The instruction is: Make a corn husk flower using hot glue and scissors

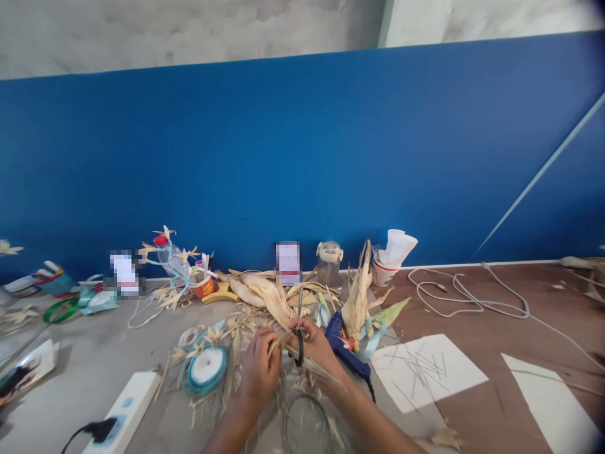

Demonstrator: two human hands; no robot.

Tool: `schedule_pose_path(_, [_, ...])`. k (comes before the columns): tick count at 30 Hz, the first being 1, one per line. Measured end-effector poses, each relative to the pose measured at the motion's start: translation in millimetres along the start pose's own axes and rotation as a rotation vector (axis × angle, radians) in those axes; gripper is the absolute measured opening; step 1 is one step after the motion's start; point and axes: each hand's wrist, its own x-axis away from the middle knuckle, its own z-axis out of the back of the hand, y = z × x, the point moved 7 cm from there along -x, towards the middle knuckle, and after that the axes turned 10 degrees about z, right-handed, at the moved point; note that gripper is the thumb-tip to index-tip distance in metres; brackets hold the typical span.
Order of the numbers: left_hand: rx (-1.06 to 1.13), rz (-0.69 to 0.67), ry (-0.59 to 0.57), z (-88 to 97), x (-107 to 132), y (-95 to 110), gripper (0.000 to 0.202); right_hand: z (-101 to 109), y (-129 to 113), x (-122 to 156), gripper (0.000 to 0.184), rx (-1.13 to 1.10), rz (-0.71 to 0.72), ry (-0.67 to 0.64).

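Observation:
My right hand is closed round the black handles of a pair of scissors, whose blades point up and away from me. My left hand is closed in a pinch on a thin pale strip of dried corn husk, held right against the scissors. Both hands work close together over a litter of husk scraps. A pile of dried corn husks lies just beyond them.
A teal ribbon spool sits left of my hands, a blue glue gun to the right. A white power strip lies near left. A glass jar, paper cup, white cable and paper sheets lie beyond, against a blue wall.

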Motion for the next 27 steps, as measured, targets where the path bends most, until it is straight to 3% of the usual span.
schedule_pose_path(2, [0.067, 0.202, -0.010, -0.9, -4, -8, 0.008, 0, -6, 3, 0.033, 0.029, 0.033, 0.015])
schedule_pose_path(5, [0.289, 0.474, -0.142, -9.6, -5, -15, 0.012, -1, -17, 6, 0.026, 0.081, 0.091, -0.009])
schedule_pose_path(9, [0.415, 0.543, -0.338, -18.7, -5, -11, 0.024, -2, -20, 7, 0.025, 0.160, 0.103, -0.108])
schedule_pose_path(13, [0.510, 0.670, -0.425, -25.9, -1, -18, 0.038, 1, -24, 7, 0.027, 0.263, 0.150, -0.164])
schedule_pose_path(16, [0.663, 0.755, -0.424, -30.1, 2, -22, 0.037, -1, -31, 8, 0.025, 0.475, 0.224, -0.206])
schedule_pose_path(20, [0.737, 0.705, -0.369, -31.5, 2, -22, 0.031, -2, -36, 8, 0.027, 0.716, 0.259, -0.218])
schedule_pose_path(27, [0.595, 0.671, -0.225, -25.0, 0, -32, 0.035, 1, -28, 9, 0.034, 0.752, 0.260, -0.127])
